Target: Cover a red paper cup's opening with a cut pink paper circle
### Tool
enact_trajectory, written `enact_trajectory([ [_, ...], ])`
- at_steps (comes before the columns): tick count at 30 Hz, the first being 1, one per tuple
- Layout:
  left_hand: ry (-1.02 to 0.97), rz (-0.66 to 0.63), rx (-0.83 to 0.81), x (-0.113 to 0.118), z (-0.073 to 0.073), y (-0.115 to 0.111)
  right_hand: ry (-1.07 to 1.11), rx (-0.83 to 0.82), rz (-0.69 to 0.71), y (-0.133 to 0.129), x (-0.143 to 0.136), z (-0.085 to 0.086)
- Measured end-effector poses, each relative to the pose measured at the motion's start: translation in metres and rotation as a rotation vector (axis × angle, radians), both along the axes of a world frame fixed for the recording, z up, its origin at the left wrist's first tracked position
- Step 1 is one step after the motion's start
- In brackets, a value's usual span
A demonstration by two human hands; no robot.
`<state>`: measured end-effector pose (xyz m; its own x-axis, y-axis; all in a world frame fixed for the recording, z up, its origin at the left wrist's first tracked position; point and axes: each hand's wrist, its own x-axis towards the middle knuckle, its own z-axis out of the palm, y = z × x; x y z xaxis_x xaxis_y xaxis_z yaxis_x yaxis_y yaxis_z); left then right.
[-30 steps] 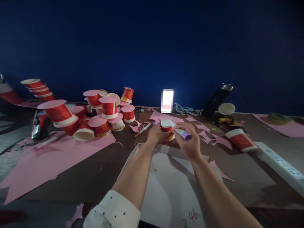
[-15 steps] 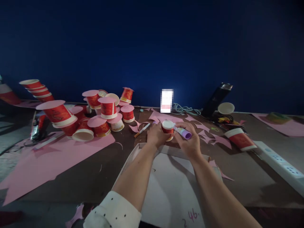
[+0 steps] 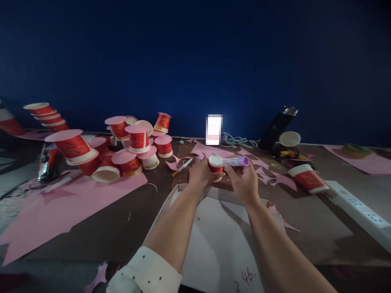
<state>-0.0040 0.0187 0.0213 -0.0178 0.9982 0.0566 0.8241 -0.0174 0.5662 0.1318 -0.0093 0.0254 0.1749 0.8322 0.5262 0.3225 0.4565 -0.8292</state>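
Note:
My left hand (image 3: 200, 175) is closed around the left side of a small red paper cup (image 3: 216, 168), which stands upside down with its white base up. A bit of purple (image 3: 198, 158), perhaps a cap, shows at the fingers of this hand. In my right hand (image 3: 244, 181) is a purple glue stick (image 3: 236, 161), lying nearly level, its tip at the right edge of the cup's base. The right thumb is close to the cup's side. Just in front of both hands lies a white box lid (image 3: 220, 232), partly under my forearms.
Red cups with pink paper discs (image 3: 137, 138) crowd the left, behind a large pink sheet (image 3: 82, 203). A marker (image 3: 182, 167) and pink scraps (image 3: 285, 180) lie around. A lit phone (image 3: 214, 130) stands behind. On the right are a dark flask (image 3: 276, 128), tipped cup (image 3: 308, 179) and power strip (image 3: 360, 211).
My right hand has turned the glue stick from slanting down to nearly level, its purple end rising. The left hand and the cup have stayed in place.

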Motion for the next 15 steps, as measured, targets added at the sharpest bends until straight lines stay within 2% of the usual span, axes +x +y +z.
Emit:
enact_trajectory([
  [4, 0.032, -0.01, 0.098, -0.001, -0.006, 0.003, -0.087, -0.054, -0.012, 0.0, 0.001, 0.0],
  [8, 0.017, -0.006, 0.08, 0.0, -0.004, 0.002, -0.102, -0.064, -0.11, 0.001, 0.005, 0.001],
  [13, -0.008, 0.0, 0.06, 0.0, -0.001, 0.001, -0.135, -0.103, -0.178, 0.005, 0.01, -0.003],
  [15, -0.022, -0.005, 0.059, -0.001, -0.001, 0.0, -0.085, -0.14, -0.192, 0.009, 0.013, -0.004],
])
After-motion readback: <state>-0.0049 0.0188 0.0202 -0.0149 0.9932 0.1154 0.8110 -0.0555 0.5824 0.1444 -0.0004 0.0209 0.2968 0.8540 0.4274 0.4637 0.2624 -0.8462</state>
